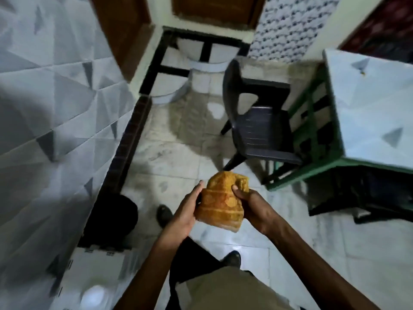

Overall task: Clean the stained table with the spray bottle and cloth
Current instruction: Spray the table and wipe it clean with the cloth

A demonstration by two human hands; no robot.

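Orange-yellow cloth (220,203), all bunched up, is held in the air over the tiled floor (161,139). Its long side runs away from the body, and the crumpled end points toward the dark chair (261,130). The left hand (185,211) is wrapped round its left side. The right hand (252,209) grips the right side with the thumb dug in. The green-framed counter (368,104) sits off to the right, well apart.

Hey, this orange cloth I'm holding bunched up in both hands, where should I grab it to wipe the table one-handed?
Probably the crumpled lump at the top of the cloth, taken from above with your right hand, whose thumb presses there now. The lower part lies in flatter, banded folds, so it would make the wiping face once the left hand lets go.
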